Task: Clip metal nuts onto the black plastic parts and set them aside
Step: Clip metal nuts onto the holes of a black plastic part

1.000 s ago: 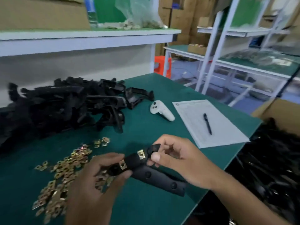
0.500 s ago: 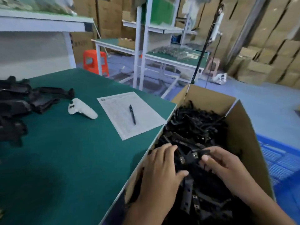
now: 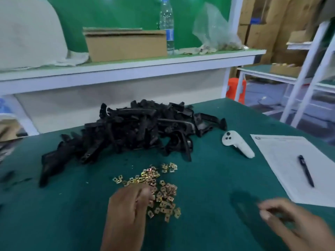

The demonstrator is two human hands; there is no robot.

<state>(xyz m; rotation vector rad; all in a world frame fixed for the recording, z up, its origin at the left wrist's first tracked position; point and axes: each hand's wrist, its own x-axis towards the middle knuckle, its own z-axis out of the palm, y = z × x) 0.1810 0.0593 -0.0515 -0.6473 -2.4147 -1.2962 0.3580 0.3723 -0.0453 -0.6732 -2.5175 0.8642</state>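
Green desk (image 3: 208,223) lies under your fingers: left hand (image 3: 126,205) curled onto the nuts (image 3: 163,192), grip unclear; right hand (image 3: 290,220) blurred, loosely curled, seemingly empty.

Green-matted flat worktable (image 3: 208,178) carries everything. Big heap of black moulded plastic parts (image 3: 130,134) at the far middle, spreading toward the left edge. Scatter of small square brass-coloured metal clip nuts (image 3: 163,194) nearer, in front of the heap. White plastic handheld controller (image 3: 237,144) lies right of the heap. White printed paper sheet (image 3: 288,160) at the right edge, dark pen (image 3: 306,170) lying on it. Left hand (image 3: 126,211) rests on the nuts; right hand (image 3: 290,220) blurred above the mat.
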